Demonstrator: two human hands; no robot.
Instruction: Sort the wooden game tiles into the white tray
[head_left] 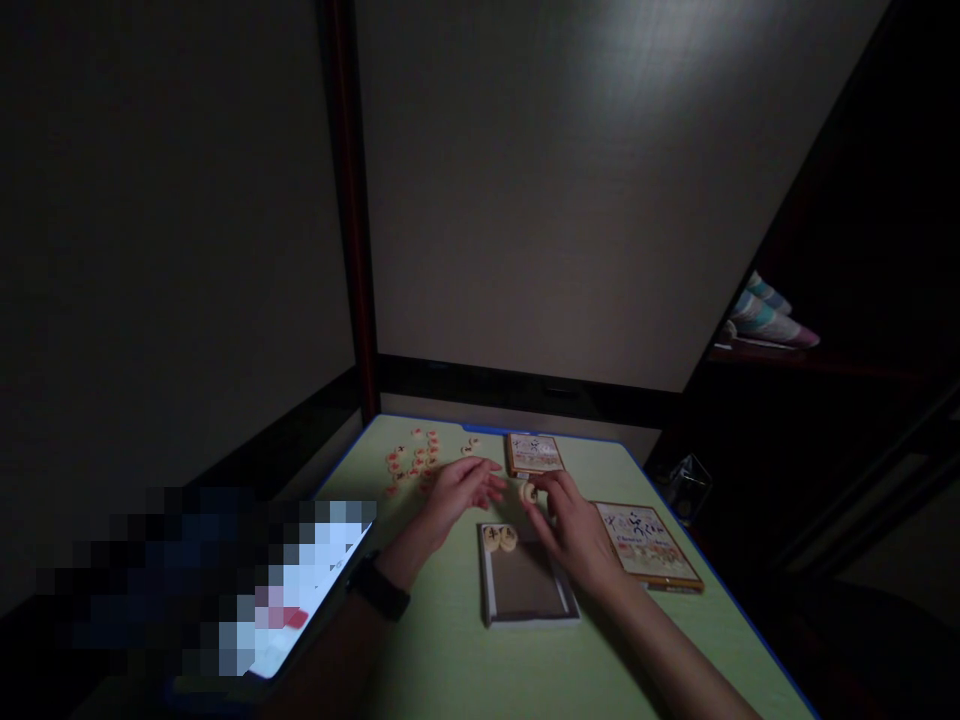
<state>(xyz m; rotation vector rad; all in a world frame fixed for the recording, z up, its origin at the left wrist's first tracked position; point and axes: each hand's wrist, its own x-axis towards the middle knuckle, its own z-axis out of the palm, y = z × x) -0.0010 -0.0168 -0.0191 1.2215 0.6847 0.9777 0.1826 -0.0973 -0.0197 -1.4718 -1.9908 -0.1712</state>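
On a pale green table lies a shallow grey tray with two round cream game pieces in its far left corner. My right hand hovers over the tray's far edge and pinches another round piece between thumb and fingers. My left hand rests on the table just left of it, fingers stretched toward the piece, holding nothing. A dark watch sits on my left wrist. Several more cream pieces with red marks lie scattered at the far left.
Two printed box parts with orange borders lie on the table: one at the far edge, one at the right. A lit tablet stands at the near left. A dark post rises behind the table. Folded cloth lies on a right shelf.
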